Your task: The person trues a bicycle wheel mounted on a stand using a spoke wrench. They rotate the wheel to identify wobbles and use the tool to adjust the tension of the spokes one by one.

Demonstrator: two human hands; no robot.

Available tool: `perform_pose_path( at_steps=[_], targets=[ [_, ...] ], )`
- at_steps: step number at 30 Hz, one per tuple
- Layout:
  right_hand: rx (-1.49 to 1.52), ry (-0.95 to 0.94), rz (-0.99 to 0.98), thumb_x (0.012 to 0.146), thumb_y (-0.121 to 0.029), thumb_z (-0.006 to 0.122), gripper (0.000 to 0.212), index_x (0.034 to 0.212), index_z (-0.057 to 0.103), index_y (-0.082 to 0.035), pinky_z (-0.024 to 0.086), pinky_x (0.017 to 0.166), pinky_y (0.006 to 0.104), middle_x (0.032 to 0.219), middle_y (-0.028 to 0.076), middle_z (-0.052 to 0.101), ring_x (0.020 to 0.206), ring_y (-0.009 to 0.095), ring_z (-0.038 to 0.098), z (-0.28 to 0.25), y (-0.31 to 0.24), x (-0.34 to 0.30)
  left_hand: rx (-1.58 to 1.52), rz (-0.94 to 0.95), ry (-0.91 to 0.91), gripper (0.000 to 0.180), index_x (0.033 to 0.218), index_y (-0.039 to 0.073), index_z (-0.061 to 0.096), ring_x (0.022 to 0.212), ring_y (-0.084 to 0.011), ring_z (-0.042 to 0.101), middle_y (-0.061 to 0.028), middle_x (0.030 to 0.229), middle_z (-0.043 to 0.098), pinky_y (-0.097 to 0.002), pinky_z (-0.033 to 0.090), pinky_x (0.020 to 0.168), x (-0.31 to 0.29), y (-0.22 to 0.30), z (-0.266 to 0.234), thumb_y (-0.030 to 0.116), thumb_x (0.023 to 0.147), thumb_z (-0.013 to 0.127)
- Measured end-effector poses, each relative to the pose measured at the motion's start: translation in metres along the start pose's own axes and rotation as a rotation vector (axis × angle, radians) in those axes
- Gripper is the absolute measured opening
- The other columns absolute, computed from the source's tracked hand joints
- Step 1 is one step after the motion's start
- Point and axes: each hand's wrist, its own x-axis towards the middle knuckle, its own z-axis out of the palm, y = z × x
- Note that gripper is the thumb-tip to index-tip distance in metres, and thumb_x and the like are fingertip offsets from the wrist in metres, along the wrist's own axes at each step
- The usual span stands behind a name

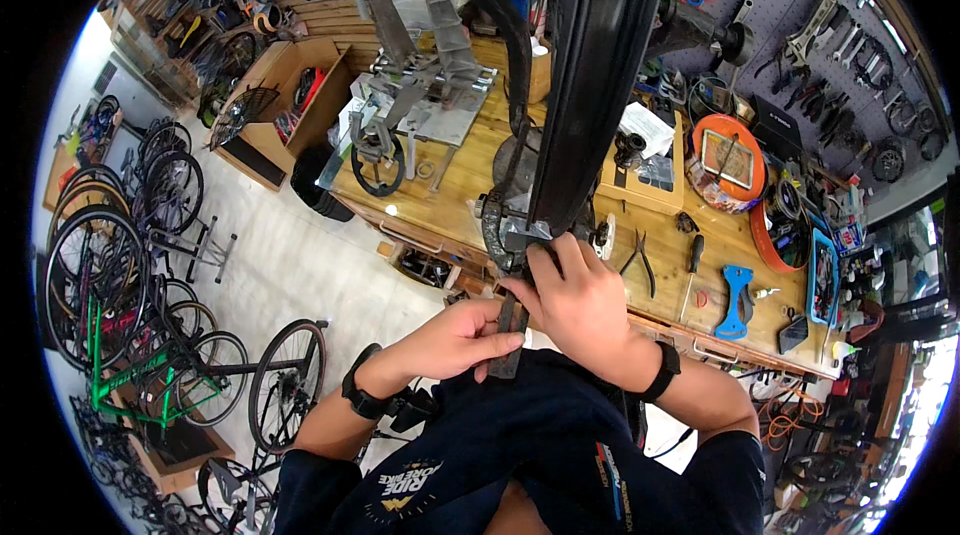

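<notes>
A bicycle wheel with a deep black rim [600, 85] stands upright in front of me, mounted in a dark metal truing stand [512, 65]. My left hand [465, 340] is closed round a dark flat bar [506, 365] that points toward my body, its thumb lying across the top. Just below the rim's near end, my right hand [580, 295] is closed, fingers bent down by the stand's lower part. Its thumb reaches the upper end of the bar. Whatever the right fingertips pinch is hidden behind the hand.
On the wooden workbench [460, 205] lie pliers [640, 263], a screwdriver [692, 270], a blue tool [735, 302] and an orange round tray [755, 185]. A metal fixture [440, 95] stands at the back left. Tools hang on the pegboard [760, 10]. Bicycles [130, 365] crowd the left floor.
</notes>
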Motion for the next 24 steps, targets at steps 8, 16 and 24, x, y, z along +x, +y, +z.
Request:
perform_pose_path(
  at_steps=[8,16,24],
  targets=[
    [0.158,0.109,0.051,0.075,-0.017,0.073,0.024,0.091,0.063,-0.003,0.048,0.062,0.0377,0.084,0.01,0.048,0.078,0.027,0.053,0.014,-0.004,-0.005,0.054,-0.028,0.089,0.021,0.093,0.003,0.055,0.048,-0.0066,0.052,0.0013,0.066,0.054,-0.0204,0.04,0.044,0.001,-0.001,-0.002,0.023,0.096,0.06],
    [0.168,0.101,-0.026,0.076,-0.014,0.072,0.029,0.1,0.063,-0.001,0.048,0.066,0.0371,0.088,0.011,0.05,0.079,0.028,0.053,0.012,-0.011,-0.009,0.069,-0.029,0.081,0.024,0.089,0.002,0.055,0.047,-0.0074,0.053,0.0007,0.064,0.054,-0.0214,0.04,0.043,0.0,0.004,-0.006,0.024,0.096,0.061],
    [0.193,0.068,0.099,0.074,-0.011,0.073,0.025,0.097,0.067,-0.005,0.048,0.062,0.0391,0.079,0.01,0.046,0.073,0.027,0.055,0.02,-0.001,-0.007,0.035,-0.038,-0.059,0.019,0.093,0.004,0.056,0.049,-0.0073,0.052,0.0006,0.067,0.058,-0.022,0.04,0.045,0.006,0.014,-0.017,0.022,0.098,0.057]
  ],
)
